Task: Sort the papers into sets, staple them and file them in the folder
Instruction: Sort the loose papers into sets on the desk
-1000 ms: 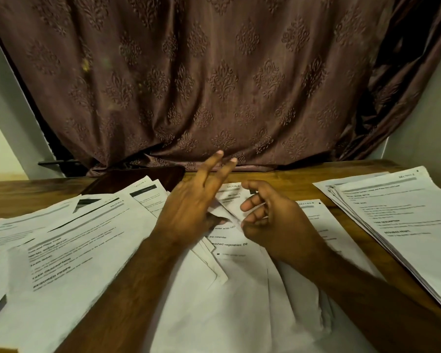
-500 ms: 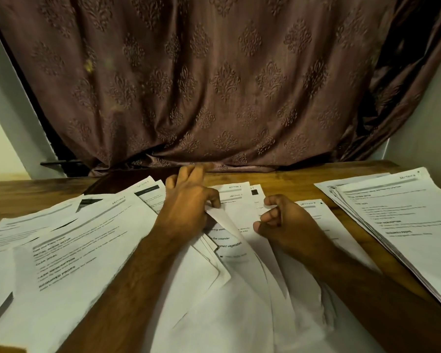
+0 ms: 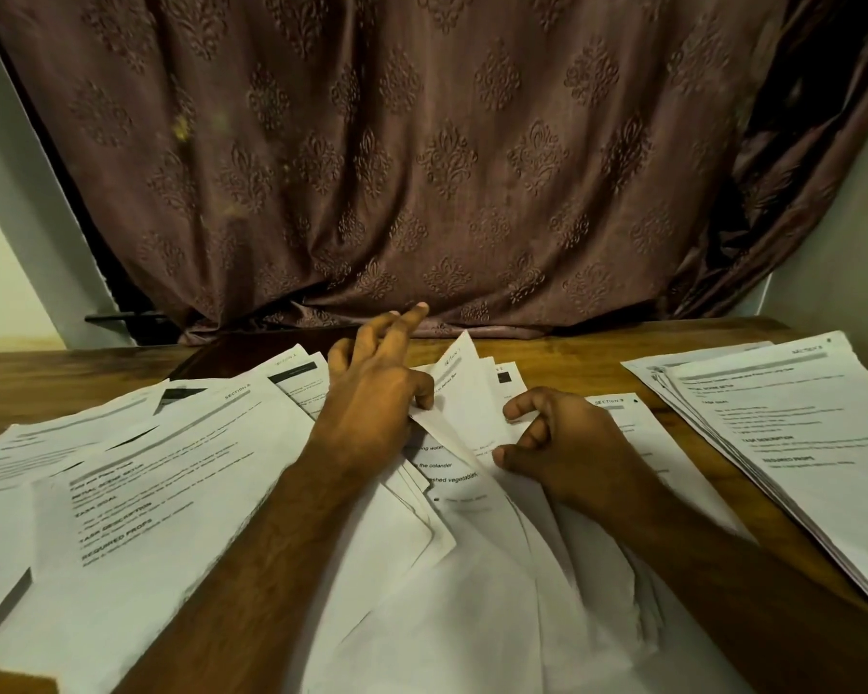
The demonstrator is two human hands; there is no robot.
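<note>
Head view, item: lifted sheet, mid-bench, long axis running away from person, tilted up. L hand pinches its left edge; R hand grips right edge, fingers curled. Sorted stack lies right of sheet, nearer R hand.

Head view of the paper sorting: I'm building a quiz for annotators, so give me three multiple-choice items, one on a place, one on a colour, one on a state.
1. Where does the neat stack of papers lie?
A. at the table's right side
B. on the floor
C. on a chair

2. What colour is the curtain behind the table?
A. bright yellow
B. brown
C. white

3. How is the lifted sheet held?
A. lying flat, untouched
B. raised between both hands
C. rolled into a tube

Key: 1 A, it lies on the wood at the right edge. 2 B, patterned brown fabric. 3 B, the left hand and right hand each have a grip on it.
</note>
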